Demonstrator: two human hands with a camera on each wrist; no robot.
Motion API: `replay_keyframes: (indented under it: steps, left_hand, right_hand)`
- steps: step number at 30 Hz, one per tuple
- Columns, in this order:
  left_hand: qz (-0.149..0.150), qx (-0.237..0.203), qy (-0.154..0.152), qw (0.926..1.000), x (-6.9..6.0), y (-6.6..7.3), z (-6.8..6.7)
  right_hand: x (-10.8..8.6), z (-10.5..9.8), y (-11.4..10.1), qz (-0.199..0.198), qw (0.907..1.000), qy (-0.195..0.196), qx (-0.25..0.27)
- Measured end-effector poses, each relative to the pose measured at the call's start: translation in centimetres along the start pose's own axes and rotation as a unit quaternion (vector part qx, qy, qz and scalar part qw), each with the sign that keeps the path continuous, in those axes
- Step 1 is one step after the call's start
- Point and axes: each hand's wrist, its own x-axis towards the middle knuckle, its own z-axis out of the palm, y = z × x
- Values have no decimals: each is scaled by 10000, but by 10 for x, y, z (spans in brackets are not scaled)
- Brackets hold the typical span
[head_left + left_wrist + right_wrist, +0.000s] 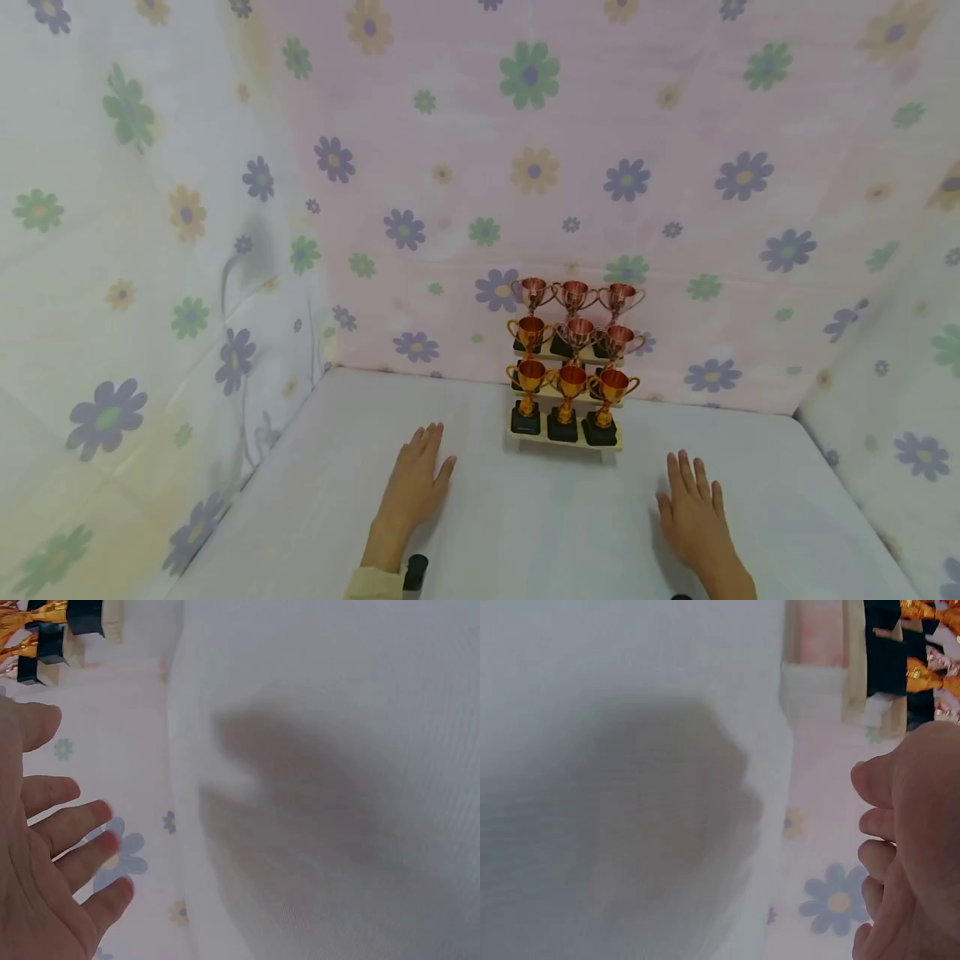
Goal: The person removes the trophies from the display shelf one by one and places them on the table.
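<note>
A small pale wooden stepped rack (566, 439) stands near the back of the table with several small trophies on three tiers. Its bottom tier holds three gold cups, one of them in the middle (572, 382); the middle tier has a gold cup (530, 333) at left and two rose-coloured ones; the top tier has three rose-coloured cups (575, 295). My left hand (411, 483) is left of the rack, fingers relaxed and empty. To the right of the rack, my right hand (693, 517) holds nothing, fingers extended. In the wrist views, both hands (52, 847) (922, 847) show apart from the rack.
A white cloth covers the table (540, 533). Flower-patterned fabric hangs behind (465, 125) and at both sides. Black wrist-worn pieces, one by the left wrist (416, 572), show at the lower edge.
</note>
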Motion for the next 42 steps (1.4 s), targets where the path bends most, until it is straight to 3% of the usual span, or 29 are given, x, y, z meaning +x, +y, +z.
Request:
replay_keyframes:
  steps: [5, 11, 14, 19, 21, 23, 26, 30, 36, 42]
  left_hand:
    - [-297, -1128, -394, 9924, 0, 2, 0]
    - [-395, -2334, -392, 9708, 2, -1, 10]
    - [-468, -3063, -627, 9487, 6, 0, 19]
    - [-779, -4230, -1268, 8938, 17, 7, 28]
    - [-898, -4457, -1427, 8792, 22, 11, 30]
    - [-1047, -4575, -1550, 8693, 27, 14, 30]
    - [-1229, -4628, -1658, 8621, 36, 20, 32]
    - [-1599, -4815, -1625, 8462, 48, 30, 37]
    - [-2087, -5477, -1421, 7977, 64, 41, 48]
    - [-2296, -5781, -1067, 7757, 69, 44, 60]
  right_hand:
    - [-11, -2, -11, -641, 9976, 237, 83]
    - [-13, -6, -35, -1117, 9827, 271, 1452]
    - [-3, -10, -48, -1161, 9743, 735, 1787]
    - [26, -12, -59, -966, 9564, 1539, 2285]
    - [38, -12, -61, -899, 9517, 1712, 2387]
    - [49, -12, -62, -846, 9492, 1784, 2452]
    - [64, -14, -64, -775, 9448, 1830, 2607]
    - [80, -16, -68, -673, 9253, 1897, 3214]
    - [93, -17, -73, -572, 8959, 1984, 3935]
    - [100, -20, -75, -645, 8651, 1830, 4626]
